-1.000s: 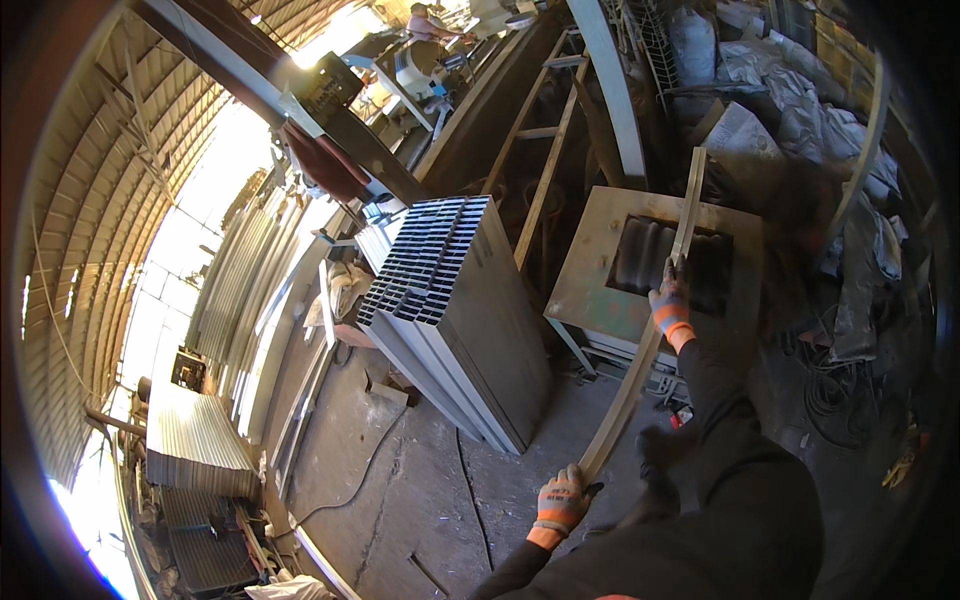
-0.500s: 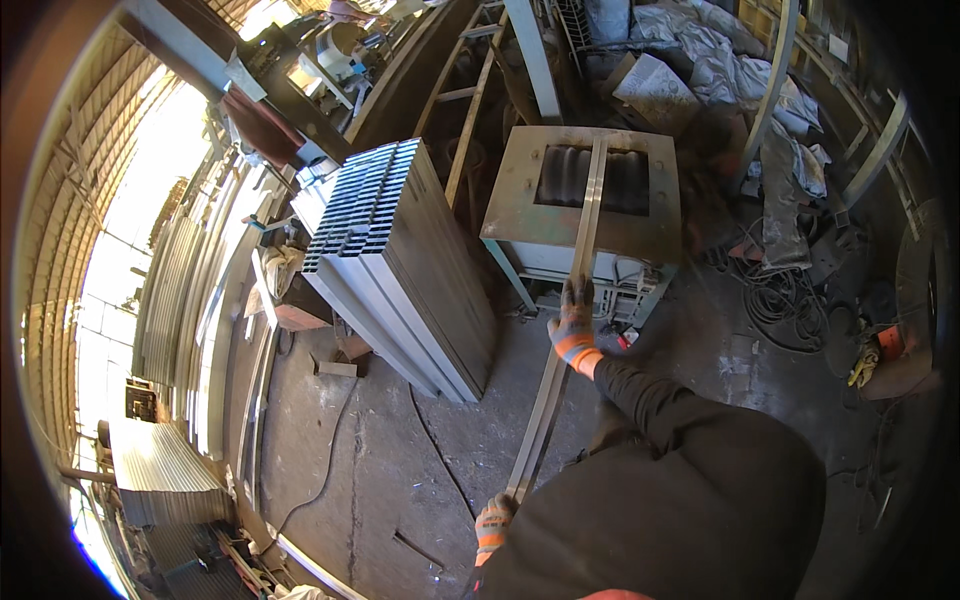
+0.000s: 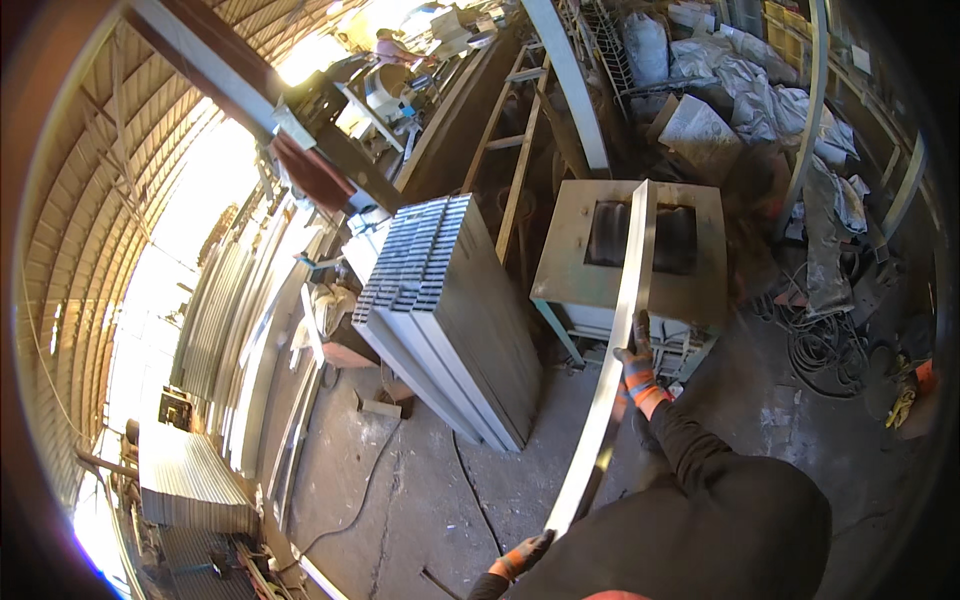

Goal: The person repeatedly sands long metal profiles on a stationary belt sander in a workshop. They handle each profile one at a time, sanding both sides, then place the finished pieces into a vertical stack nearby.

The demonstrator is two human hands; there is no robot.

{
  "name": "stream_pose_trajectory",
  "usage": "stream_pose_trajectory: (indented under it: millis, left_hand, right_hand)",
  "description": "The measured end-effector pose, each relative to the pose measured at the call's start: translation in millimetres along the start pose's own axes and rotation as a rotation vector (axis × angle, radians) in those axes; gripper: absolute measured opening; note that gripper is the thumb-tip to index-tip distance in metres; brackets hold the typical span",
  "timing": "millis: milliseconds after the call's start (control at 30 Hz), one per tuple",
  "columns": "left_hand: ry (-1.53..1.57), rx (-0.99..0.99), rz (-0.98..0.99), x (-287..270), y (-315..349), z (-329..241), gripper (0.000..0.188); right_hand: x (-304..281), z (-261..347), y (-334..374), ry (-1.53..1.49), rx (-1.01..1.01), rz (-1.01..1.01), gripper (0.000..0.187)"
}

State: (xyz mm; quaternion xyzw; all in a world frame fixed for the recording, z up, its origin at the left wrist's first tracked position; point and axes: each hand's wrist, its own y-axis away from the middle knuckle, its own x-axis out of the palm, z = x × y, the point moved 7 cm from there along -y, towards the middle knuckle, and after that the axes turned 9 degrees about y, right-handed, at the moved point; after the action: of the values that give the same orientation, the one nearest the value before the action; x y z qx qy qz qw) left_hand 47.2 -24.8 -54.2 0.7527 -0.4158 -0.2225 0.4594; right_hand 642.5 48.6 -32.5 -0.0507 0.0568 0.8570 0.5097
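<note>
A long, bright metal profile [image 3: 612, 400] slants from close to my body up over the pale machine box [image 3: 570, 240]. Its far end lies across the dark rectangular opening in the box's top. My right hand [image 3: 640, 370], in a grey and orange work glove, grips the profile along its right side, in front of the box. Close to the lower edge of the picture, my left hand [image 3: 525, 555] is closed on the profile's near end, wearing a matching glove. Some fingers of both hands are hidden by the metal.
A tall stack of metal profiles [image 3: 470, 330] stands left of the box. Dark cables [image 3: 825, 340] coil on the floor at right, and a thin cable [image 3: 475, 490] runs near my left side. A pale post [image 3: 570, 90] rises behind the box. Corrugated sheets [image 3: 190, 480] lie at far left.
The profile has rolled, showing a broad bright face instead of its grooved side. Both hands have shifted on it. The whole view has swung, moving the scene right and down.
</note>
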Motion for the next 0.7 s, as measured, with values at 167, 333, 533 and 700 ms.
stream_pose_trajectory:
  millis: [167, 333, 533, 700]
  left_hand:
    - [-0.109, 0.248, -0.202, 32, -71, -166, 0.073]
    - [-0.386, 0.342, -0.306, 74, -146, -360, 0.086]
    - [-0.511, 0.553, -0.334, 129, -211, -528, 0.089]
    - [-0.469, 0.387, -0.386, 126, -219, -564, 0.093]
  right_hand:
    - [-37, 35, -146, 0.626, -0.237, -0.038, 0.075]
    - [-13, 54, -313, 1.316, -0.478, 0.074, 0.065]
    - [-12, 46, -498, 1.354, -0.261, -0.014, 0.082]
    - [-16, 34, -517, 1.408, -0.219, -0.058, 0.081]
